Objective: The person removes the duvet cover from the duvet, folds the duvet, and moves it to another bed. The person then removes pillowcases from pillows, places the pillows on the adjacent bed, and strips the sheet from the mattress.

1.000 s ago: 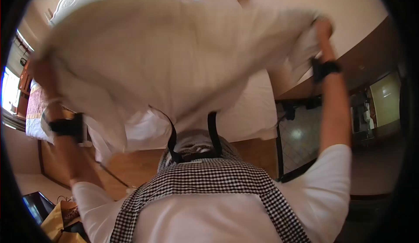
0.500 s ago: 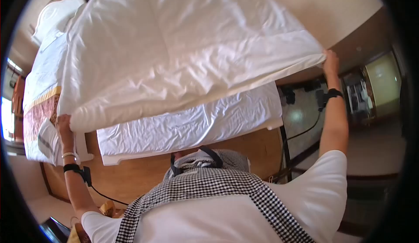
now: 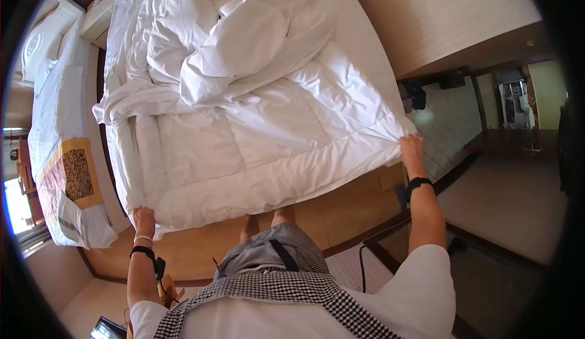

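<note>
A white quilted duvet (image 3: 268, 150) lies over the near bed, its front part spread flat and its far part heaped in loose folds. My left hand (image 3: 144, 219) grips its near left corner, fingers closed on the cloth. At the near right corner, my right hand (image 3: 412, 150) is closed on the edge of the same duvet. The front edge runs between both hands, hanging at the foot of the bed. A bare stretch of white sheet (image 3: 356, 19) shows beyond the duvet at the far right.
To the left stands a second bed (image 3: 52, 120) with a patterned runner (image 3: 78, 171) across it. A nightstand (image 3: 97, 25) is between the beds at the far end. Wooden floor (image 3: 341, 214) surrounds my feet. A pale wall (image 3: 439, 22) rises on the right.
The duvet was raised and billowing in front of me; now it has dropped onto the bed. Both my hands have come down and closer together, still holding its corners.
</note>
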{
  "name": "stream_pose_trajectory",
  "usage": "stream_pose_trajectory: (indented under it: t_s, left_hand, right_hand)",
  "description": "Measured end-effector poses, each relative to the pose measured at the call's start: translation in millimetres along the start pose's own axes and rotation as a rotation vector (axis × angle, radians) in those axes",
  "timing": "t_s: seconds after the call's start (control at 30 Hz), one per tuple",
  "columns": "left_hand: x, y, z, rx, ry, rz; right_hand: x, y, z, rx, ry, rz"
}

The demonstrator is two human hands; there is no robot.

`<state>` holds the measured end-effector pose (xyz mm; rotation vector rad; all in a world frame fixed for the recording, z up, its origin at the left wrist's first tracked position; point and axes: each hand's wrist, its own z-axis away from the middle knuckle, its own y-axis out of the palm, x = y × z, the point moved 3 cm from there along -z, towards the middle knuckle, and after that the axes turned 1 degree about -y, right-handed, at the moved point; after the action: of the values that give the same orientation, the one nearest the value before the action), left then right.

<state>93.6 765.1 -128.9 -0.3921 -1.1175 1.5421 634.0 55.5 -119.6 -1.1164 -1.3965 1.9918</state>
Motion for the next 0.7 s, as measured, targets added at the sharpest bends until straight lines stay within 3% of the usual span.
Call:
stream_pose_trajectory:
  t_s: [0.1,0.2,0.23,0.27,0.3,0.37,0.43,0.47,0.6,0.7]
  left_hand:
    - [-1,36,18,0.262,0.015,0.028]
    - [-6,103,34,0.552,0.072,0.089]
    - [-12,96,23,0.656,0.084,0.108]
    - [-25,73,14,0.753,0.095,0.127]
    - [-29,59,-4,0.676,0.016,0.139]
    - [-31,49,-33,0.52,-0.126,0.167]
    - [-25,58,-69,0.348,-0.26,0.41]
    - [-24,59,-95,0.255,-0.333,0.536]
    - [-62,4,-140,0.165,-0.231,0.936]
    - [-94,-34,-138,0.141,-0.144,0.935]
  right_hand:
    - [-37,-2,3,-0.011,0.14,0.079]
    - [-50,33,-4,0.14,0.253,0.267]
    - [-45,49,-14,0.365,0.343,0.159]
    - [-39,63,-30,0.67,0.424,-0.182]
    - [-22,62,-55,0.742,0.282,-0.318]
    - [32,42,-119,0.657,0.089,-0.564]
    - [57,29,-176,0.061,0.145,-0.556]
    - [70,9,-207,-0.09,0.206,-0.58]
    - [73,24,-322,-0.109,0.195,-0.372]
    - [102,3,-367,0.092,0.245,-0.315]
